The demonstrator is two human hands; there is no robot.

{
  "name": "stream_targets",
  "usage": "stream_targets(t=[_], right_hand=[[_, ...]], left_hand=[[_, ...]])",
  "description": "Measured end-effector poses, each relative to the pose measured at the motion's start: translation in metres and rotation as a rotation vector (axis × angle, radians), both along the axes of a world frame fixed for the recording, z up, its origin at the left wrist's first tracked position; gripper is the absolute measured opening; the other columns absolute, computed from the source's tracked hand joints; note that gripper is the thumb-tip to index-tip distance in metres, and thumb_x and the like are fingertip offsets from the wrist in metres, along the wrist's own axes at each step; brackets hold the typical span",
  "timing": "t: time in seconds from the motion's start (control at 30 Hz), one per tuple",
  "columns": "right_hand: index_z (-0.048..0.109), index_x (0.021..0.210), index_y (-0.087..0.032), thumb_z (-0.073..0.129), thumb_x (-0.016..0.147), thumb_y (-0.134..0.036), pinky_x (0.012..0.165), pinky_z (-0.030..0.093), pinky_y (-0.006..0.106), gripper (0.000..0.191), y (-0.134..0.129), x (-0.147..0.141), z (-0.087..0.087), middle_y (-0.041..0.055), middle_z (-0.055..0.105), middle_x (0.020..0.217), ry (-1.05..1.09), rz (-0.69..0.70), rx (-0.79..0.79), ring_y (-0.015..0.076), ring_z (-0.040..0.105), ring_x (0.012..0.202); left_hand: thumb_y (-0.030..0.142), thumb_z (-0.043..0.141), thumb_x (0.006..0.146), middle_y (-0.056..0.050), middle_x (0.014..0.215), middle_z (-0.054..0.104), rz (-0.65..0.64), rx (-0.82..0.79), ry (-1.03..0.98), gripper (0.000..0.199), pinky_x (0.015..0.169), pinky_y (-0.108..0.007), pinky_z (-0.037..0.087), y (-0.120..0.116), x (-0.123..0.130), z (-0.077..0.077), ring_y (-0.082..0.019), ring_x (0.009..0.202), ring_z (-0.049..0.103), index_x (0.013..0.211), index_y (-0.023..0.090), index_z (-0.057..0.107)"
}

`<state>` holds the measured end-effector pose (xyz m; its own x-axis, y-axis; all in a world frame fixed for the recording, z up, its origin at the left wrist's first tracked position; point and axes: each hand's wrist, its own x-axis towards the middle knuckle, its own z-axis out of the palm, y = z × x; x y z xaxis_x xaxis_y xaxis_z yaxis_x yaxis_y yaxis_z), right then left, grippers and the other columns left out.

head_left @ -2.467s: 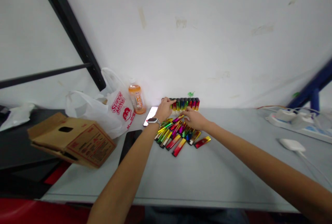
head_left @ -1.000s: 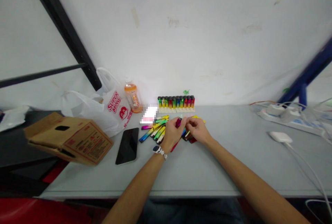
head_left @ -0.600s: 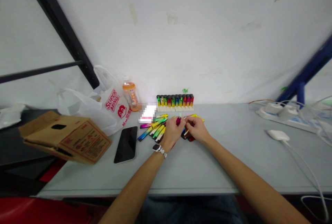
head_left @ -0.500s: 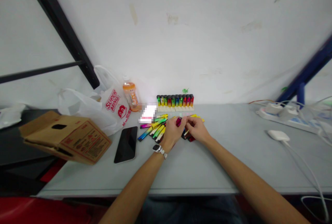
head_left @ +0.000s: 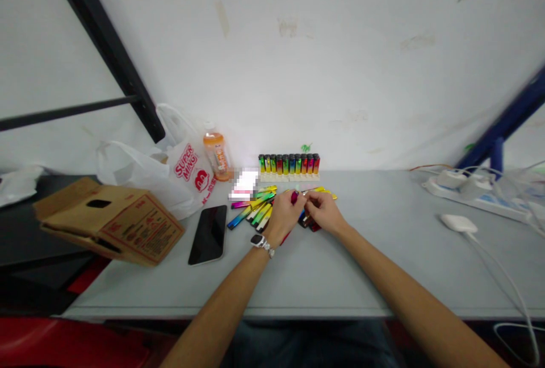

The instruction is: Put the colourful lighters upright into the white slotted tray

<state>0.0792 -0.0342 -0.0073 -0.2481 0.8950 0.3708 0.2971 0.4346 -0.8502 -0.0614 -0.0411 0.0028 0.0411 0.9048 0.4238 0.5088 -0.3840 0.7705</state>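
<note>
My left hand (head_left: 283,213) is closed around a magenta lighter (head_left: 294,197), whose end shows between thumb and fingers. Close beside it, my right hand (head_left: 327,212) has its fingertips pinched together near the left fingertips; whatever is between them is hidden. Shiny multicoloured lighters (head_left: 256,208) lie loose to the left of and under my hands. Darker lighters (head_left: 313,225) lie below my right fingers. Behind the hands, a row of lighters (head_left: 289,164) stands upright in a pale strip-shaped holder (head_left: 290,178).
A black phone (head_left: 208,235) lies on the table (head_left: 340,283) to the left. Beyond it are a cardboard box (head_left: 140,226), a white plastic bag (head_left: 170,178) and an orange-labelled bottle (head_left: 217,155). On the right are a power strip (head_left: 472,195) and a white charger (head_left: 458,223) with cable.
The view has shifted slightly. Both hands stay together in almost the same place, the left still holding the magenta lighter.
</note>
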Motion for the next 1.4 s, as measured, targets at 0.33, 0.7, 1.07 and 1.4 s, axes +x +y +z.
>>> stream_targets(t=[0.33,0.7,1.07,1.4], right_hand=[[0.064,0.074,-0.017,0.048,0.073,-0.024,0.05,0.04,0.023,0.018,0.002,0.0,-0.004,-0.0011,0.058,0.059,0.024,-0.009,-0.052,0.0117,0.05,0.051],[0.065,0.078,-0.017,0.048,0.071,-0.023,0.043,0.041,0.022,0.019,-0.002,-0.003,-0.002,-0.0031,0.057,0.052,0.041,0.026,-0.155,0.0113,0.053,0.042],[0.065,0.083,-0.017,0.048,0.072,-0.024,0.036,0.04,0.019,0.022,-0.007,-0.009,0.001,-0.0039,0.058,0.049,0.03,0.056,-0.228,0.0113,0.054,0.038],[0.063,0.083,-0.018,0.048,0.073,-0.024,0.032,0.039,0.019,0.019,-0.006,-0.01,-0.002,-0.0044,0.058,0.049,0.02,0.055,-0.242,0.011,0.051,0.036]], left_hand=[[0.062,0.032,0.096,0.001,0.061,0.05,-0.072,-0.132,-0.168,0.058,0.064,-0.028,0.036,-0.006,-0.006,0.012,-0.014,0.062,0.046,0.062,0.019,0.049],[0.06,0.058,0.086,0.004,0.067,0.05,-0.285,-0.236,-0.427,0.044,0.054,-0.022,0.036,0.015,-0.039,0.016,-0.01,0.058,0.045,0.096,0.018,0.065],[0.04,0.076,0.077,-0.006,0.09,0.071,-0.049,0.072,-0.167,0.023,0.084,-0.033,0.048,0.096,-0.087,0.022,-0.02,0.09,0.061,0.089,0.02,0.078],[0.036,0.07,0.081,-0.003,0.078,0.064,-0.085,0.114,0.087,0.021,0.072,-0.029,0.049,0.122,-0.103,0.028,-0.015,0.07,0.059,0.091,0.019,0.077]])
